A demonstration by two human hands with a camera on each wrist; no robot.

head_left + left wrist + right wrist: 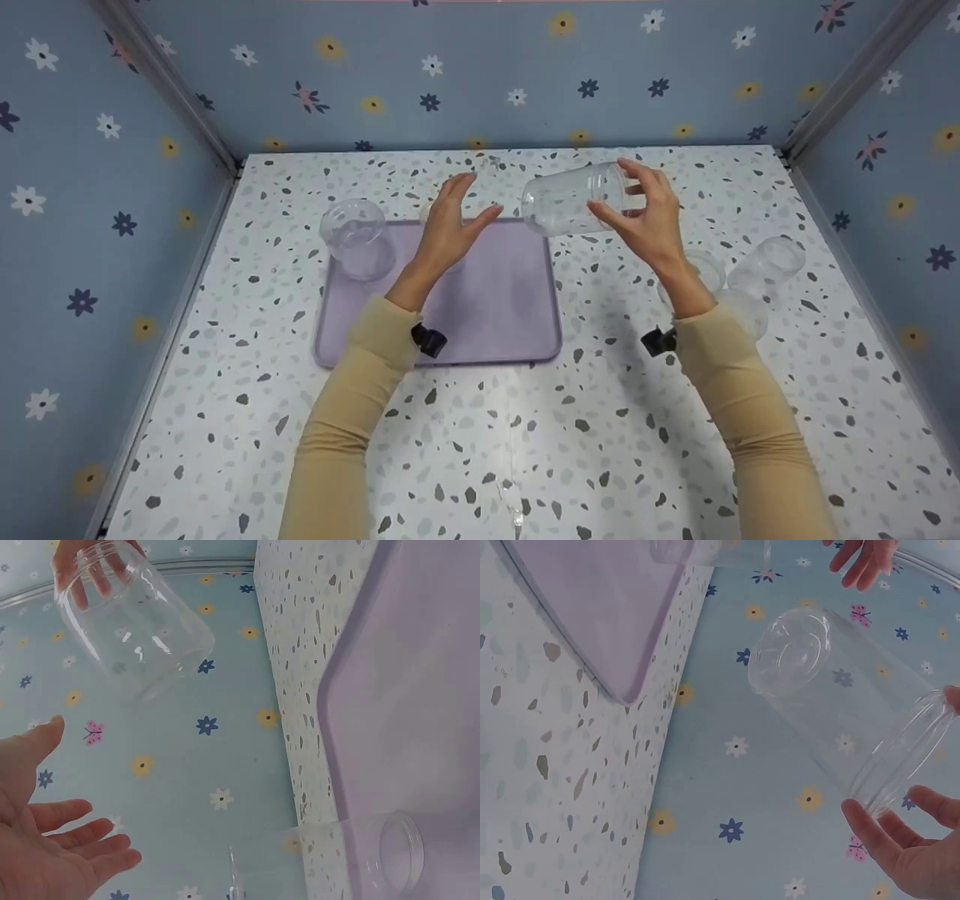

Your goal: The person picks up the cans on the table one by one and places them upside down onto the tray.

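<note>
My right hand (pixel 646 217) grips a clear jar (pixel 566 199) by its ridged mouth end, fingers on one side and thumb on the other. The jar is tilted onto its side in the air, its base toward my left hand. In the right wrist view the jar (pixel 832 705) looks see-through, with nothing visible inside. My left hand (pixel 448 229) is apart from the jar, thumb and fingers spread with nothing between them. Under it lies a purple tray (pixel 495 322). Another clear container (pixel 397 855) stands on the tray, mostly hidden behind my left hand in the head view.
A clear container (pixel 354 232) stands at the tray's back left corner. Several clear containers, among them a tall one (pixel 772 262), stand on the speckled table (pixel 480 427) at right, partly behind my right forearm. Flowered panels (pixel 495 75) enclose the table at the back and sides.
</note>
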